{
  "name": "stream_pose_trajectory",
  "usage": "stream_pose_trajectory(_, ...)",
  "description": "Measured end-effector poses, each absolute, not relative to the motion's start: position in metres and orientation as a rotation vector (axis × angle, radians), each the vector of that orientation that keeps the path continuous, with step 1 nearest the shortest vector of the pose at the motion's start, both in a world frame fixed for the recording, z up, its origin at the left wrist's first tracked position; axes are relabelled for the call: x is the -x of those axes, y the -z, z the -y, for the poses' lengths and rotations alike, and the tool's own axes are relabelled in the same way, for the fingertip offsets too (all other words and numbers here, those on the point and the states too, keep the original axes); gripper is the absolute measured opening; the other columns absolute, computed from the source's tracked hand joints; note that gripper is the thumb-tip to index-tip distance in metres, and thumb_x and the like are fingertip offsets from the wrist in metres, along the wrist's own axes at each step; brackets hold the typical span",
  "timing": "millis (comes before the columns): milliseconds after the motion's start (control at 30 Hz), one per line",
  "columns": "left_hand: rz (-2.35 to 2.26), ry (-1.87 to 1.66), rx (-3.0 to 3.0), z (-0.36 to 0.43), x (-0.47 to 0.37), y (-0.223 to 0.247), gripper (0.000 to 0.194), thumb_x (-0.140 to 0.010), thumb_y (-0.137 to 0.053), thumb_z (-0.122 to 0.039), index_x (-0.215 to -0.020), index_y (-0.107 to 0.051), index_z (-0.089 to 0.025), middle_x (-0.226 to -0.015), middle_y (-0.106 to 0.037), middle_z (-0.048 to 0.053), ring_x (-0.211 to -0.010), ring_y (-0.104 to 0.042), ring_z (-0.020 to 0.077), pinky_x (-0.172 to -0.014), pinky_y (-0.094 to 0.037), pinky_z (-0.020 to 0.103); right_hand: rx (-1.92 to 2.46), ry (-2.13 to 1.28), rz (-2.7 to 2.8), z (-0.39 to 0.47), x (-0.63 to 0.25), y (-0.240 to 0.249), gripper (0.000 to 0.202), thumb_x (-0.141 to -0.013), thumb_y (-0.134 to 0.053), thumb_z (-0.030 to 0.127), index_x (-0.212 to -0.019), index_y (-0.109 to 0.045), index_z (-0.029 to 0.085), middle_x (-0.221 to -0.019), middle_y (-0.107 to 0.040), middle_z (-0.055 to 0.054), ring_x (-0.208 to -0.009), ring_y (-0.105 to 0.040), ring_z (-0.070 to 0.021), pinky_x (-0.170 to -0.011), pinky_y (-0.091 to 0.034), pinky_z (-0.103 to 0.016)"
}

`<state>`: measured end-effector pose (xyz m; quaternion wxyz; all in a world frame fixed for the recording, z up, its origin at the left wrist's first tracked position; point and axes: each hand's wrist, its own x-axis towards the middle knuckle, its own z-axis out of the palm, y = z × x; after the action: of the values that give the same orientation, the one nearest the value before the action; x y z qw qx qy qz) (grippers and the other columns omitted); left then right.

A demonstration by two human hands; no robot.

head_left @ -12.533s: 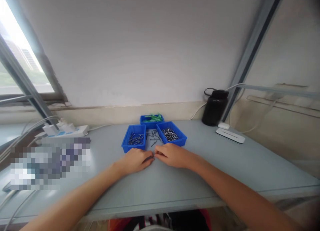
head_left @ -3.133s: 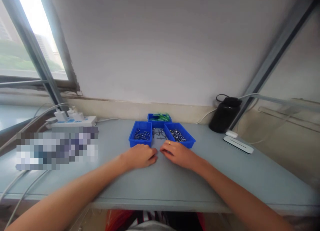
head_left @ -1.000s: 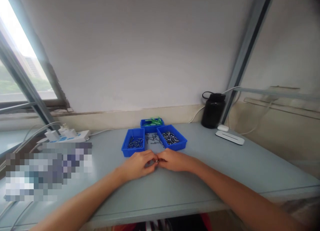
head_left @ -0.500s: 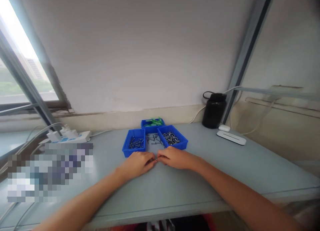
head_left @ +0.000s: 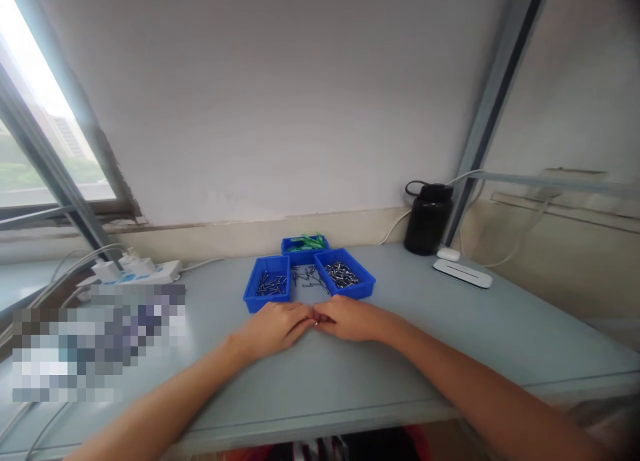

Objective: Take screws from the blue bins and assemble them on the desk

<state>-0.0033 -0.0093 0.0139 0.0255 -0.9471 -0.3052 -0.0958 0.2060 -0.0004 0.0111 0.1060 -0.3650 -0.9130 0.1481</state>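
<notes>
My left hand (head_left: pixel 277 329) and my right hand (head_left: pixel 353 318) meet fingertip to fingertip just in front of the bins. Both are closed in a pinch around a small shiny metal piece (head_left: pixel 317 323), mostly covered by the fingers, its kind too small to tell. Behind the left hand stands a blue bin (head_left: pixel 256 304) holding long dark screws (head_left: pixel 271 284). Another blue bin (head_left: pixel 364 289), behind the right hand, is filled with short metal pieces (head_left: pixel 341 274). Loose screws (head_left: pixel 306 276) lie on the table between these two bins.
A third blue bin (head_left: pixel 301 255) with green plastic pieces (head_left: pixel 311 241) is at the wall. On the right are a black bottle (head_left: pixel 427 221) and a white flat device (head_left: pixel 463 274). A power strip (head_left: pixel 155 273) with plugs and cables lies left, near a blurred-out patch.
The right hand's fingers have shifted slightly left and down, closer against the left fingertips. The left hand has barely moved. The bins stand as before; the view has tilted a little.
</notes>
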Motion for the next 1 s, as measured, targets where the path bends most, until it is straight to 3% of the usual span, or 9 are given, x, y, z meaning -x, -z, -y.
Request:
stream_pose_trajectory(133,1.115,0.186,2.823,0.005,0.005,-0.014,0.033,-0.099,-0.031,-0.035,-0.088,-0.058,-0.018,-0.075,-0.064,0.003,-0.068,-0.063,0.0170,-0.060,-0.043,0.025,1.097,-0.393,2.622,-0.001,-0.213,-0.019,0.017,-0.089,-0.049,0.025,-0.090,-0.064,0.018,-0.082,-0.068,-0.005,-0.074,-0.060,-0.0176,-0.063,-0.039,-0.026)
stream_pose_trajectory(400,1.103,0.054,2.782,0.003,0.002,-0.005,0.036,-0.099,-0.026,-0.034,-0.092,-0.058,-0.019,-0.074,-0.067,0.004,-0.066,-0.065,0.0187,-0.057,-0.041,0.026,0.985,-0.354,2.575,0.003,-0.213,-0.027,0.020,-0.093,-0.046,0.029,-0.090,-0.064,0.018,-0.082,-0.069,-0.003,-0.075,-0.060,-0.0162,-0.065,-0.038,-0.025)
stream_pose_trajectory(533,1.085,0.128,2.804,0.004,0.004,-0.010,0.031,-0.098,-0.029,-0.031,-0.088,-0.056,-0.019,-0.070,-0.063,0.002,-0.063,-0.062,0.0167,-0.056,-0.040,0.025,1.021,-0.342,2.608,-0.003,-0.215,-0.022,0.022,-0.093,-0.046,0.029,-0.088,-0.065,0.018,-0.082,-0.068,-0.004,-0.077,-0.060,-0.0175,-0.067,-0.038,-0.026)
stream_pose_trajectory(767,0.968,0.449,2.901,0.004,0.004,-0.010,0.027,-0.097,-0.036,-0.033,-0.091,-0.058,-0.018,-0.081,-0.061,0.002,-0.075,-0.060,0.0146,-0.067,-0.044,0.025,0.968,-0.525,2.682,0.000,-0.209,-0.022,0.023,-0.092,-0.045,0.018,-0.076,-0.061,0.016,-0.067,-0.060,-0.001,-0.064,-0.055,-0.0125,-0.060,-0.037,-0.022)
stream_pose_trajectory(1000,0.954,0.502,2.908,0.000,0.006,-0.009,0.028,-0.098,-0.037,-0.033,-0.092,-0.059,-0.017,-0.086,-0.062,0.003,-0.080,-0.060,0.0148,-0.071,-0.047,0.027,0.890,-0.674,2.583,-0.007,-0.209,-0.012,0.023,-0.093,-0.045,0.025,-0.078,-0.060,0.016,-0.068,-0.060,0.000,-0.061,-0.055,-0.0120,-0.059,-0.039,-0.022)
